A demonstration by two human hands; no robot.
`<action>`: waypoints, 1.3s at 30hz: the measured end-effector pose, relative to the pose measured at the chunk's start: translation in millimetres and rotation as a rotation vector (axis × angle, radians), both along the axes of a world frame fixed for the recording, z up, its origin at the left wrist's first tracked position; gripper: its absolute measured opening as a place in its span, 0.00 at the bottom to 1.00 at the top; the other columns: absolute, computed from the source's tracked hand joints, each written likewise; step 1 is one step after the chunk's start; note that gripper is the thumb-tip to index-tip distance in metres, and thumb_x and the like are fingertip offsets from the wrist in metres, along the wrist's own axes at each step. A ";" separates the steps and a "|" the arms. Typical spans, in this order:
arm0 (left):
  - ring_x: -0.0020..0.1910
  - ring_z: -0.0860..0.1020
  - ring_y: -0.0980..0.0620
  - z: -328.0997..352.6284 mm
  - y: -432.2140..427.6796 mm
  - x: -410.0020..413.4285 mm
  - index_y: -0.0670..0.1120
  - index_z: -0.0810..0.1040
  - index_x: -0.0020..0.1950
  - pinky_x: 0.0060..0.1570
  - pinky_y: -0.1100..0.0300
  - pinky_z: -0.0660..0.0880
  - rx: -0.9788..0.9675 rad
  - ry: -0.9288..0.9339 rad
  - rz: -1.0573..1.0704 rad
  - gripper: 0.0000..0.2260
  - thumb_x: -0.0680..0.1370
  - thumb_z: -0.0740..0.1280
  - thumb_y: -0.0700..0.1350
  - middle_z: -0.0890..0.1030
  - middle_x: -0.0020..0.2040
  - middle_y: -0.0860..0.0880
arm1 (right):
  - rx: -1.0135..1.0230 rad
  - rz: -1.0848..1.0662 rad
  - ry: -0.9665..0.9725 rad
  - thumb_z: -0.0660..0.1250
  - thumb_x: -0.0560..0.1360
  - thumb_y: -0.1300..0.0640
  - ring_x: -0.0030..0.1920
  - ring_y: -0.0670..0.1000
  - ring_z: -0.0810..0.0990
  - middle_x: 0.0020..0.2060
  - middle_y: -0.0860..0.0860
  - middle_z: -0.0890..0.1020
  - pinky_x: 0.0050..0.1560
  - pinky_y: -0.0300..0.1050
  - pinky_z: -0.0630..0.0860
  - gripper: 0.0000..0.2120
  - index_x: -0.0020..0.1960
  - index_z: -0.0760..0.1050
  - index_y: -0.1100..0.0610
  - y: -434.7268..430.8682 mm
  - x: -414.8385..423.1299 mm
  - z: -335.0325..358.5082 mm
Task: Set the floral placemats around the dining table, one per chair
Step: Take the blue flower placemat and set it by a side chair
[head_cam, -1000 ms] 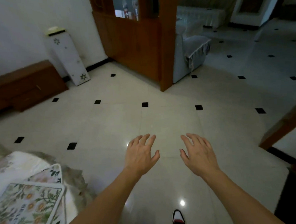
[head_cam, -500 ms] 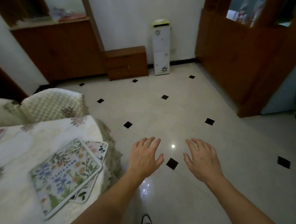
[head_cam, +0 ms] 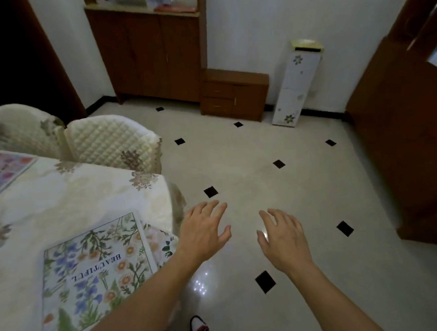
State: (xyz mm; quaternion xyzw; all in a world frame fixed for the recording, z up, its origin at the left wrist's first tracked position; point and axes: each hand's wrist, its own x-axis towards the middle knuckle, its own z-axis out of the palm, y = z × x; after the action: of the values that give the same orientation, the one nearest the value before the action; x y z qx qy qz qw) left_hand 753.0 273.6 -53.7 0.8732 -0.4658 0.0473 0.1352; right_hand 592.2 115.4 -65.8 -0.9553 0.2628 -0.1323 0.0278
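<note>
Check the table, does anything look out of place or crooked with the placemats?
Yes. At the near corner of the table, the top placemat lies crookedly over a second placemat, whose corner pokes out. Stacked mats don't fit one per chair.

A home dining room: a cloth-covered table [head_cam: 69, 196] with quilted chairs [head_cam: 110, 143] near left, a wooden cabinet [head_cam: 153, 55] against the far wall, and a tiled floor [head_cam: 277, 192]
</note>
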 end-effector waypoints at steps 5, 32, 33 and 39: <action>0.59 0.78 0.48 1.7 13.6 90.3 0.51 0.75 0.67 0.55 0.51 0.76 -0.035 -0.008 0.143 0.25 0.73 0.61 0.60 0.80 0.62 0.50 | -0.020 0.133 0.012 0.68 0.74 0.51 0.60 0.58 0.79 0.59 0.57 0.80 0.63 0.60 0.74 0.21 0.65 0.76 0.57 -16.0 115.2 5.0; 0.58 0.80 0.46 -70.3 252.1 54.5 0.48 0.78 0.67 0.55 0.50 0.78 0.040 0.287 1.624 0.29 0.73 0.56 0.63 0.82 0.61 0.48 | 0.145 1.265 0.346 0.68 0.77 0.50 0.60 0.60 0.78 0.63 0.58 0.79 0.55 0.57 0.79 0.23 0.70 0.73 0.57 187.3 429.0 -69.1; 0.58 0.79 0.46 -73.9 247.7 47.9 0.48 0.78 0.66 0.54 0.50 0.78 0.032 0.288 1.652 0.29 0.74 0.56 0.63 0.82 0.61 0.48 | 0.158 1.268 0.373 0.65 0.78 0.50 0.62 0.59 0.77 0.64 0.57 0.77 0.57 0.56 0.77 0.23 0.71 0.71 0.56 190.9 430.5 -69.9; 0.57 0.76 0.43 -93.5 223.9 20.9 0.44 0.74 0.68 0.50 0.50 0.79 -0.093 0.404 1.950 0.29 0.75 0.66 0.62 0.77 0.61 0.43 | 0.187 1.326 0.491 0.61 0.80 0.50 0.61 0.60 0.75 0.64 0.58 0.76 0.56 0.55 0.76 0.23 0.73 0.69 0.56 209.9 440.2 -79.2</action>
State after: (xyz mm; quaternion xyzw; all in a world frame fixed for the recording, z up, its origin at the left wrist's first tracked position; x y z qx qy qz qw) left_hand 773.9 497.5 -147.2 0.8595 0.4892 0.0063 0.1481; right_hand 1032.4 325.3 -145.1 -0.9099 -0.3644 0.1545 0.1244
